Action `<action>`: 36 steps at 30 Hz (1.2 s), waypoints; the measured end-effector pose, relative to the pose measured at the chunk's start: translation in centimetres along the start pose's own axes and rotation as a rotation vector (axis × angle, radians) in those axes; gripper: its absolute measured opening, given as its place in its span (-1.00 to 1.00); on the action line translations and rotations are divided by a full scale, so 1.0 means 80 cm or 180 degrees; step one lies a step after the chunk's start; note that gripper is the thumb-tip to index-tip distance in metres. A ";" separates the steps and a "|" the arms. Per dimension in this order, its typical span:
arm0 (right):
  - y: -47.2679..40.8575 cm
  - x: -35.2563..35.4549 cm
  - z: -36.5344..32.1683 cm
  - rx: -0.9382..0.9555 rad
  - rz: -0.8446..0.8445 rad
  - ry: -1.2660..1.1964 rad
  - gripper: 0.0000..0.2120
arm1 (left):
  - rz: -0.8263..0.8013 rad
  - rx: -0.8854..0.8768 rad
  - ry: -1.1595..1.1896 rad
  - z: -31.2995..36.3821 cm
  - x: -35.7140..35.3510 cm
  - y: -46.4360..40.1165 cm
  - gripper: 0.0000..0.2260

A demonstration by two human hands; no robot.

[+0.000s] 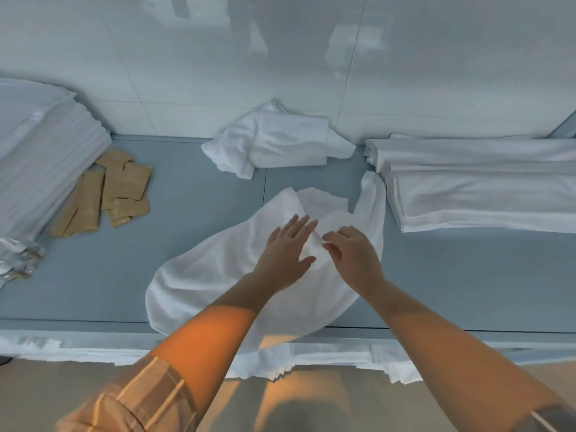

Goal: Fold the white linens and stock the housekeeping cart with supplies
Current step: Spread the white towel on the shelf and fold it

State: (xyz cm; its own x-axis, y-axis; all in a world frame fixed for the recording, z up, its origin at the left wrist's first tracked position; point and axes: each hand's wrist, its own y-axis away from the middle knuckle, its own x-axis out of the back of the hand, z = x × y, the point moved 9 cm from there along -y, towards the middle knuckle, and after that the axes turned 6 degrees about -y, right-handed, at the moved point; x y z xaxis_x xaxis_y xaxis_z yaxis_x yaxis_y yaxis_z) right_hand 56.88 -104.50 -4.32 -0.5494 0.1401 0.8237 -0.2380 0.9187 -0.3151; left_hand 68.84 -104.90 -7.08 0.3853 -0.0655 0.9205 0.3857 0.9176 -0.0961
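A white towel [205, 275] lies loose and rumpled across the middle of the grey table [467, 275], its near end hanging over the front edge. My left hand [285, 254] rests flat on the towel with its fingers spread. Just to the right of it, my right hand [352, 257] has curled fingers that pinch a small fold of the same towel.
A crumpled white towel [274, 141] sits at the back by the wall. Folded white linens [486, 188] are stacked at the right, another folded stack [40, 151] at the left. Several tan packets [109, 194] lie beside the left stack. Small clear wrapped items [18, 257] sit at the left edge.
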 end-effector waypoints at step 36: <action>0.072 0.090 0.055 -0.1606 -0.0137 0.0045 -0.74 | 0.2089 0.0500 -0.0040 -0.110 0.381 0.107 -0.84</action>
State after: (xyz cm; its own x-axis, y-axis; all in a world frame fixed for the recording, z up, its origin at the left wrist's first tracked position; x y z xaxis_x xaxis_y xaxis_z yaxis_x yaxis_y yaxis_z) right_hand 48.04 -99.85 -2.25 -0.5358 0.1002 0.8384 0.1585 0.9872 -0.0166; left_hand 91.29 -102.48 16.78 0.4880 0.5288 0.6944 -0.0518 0.8117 -0.5817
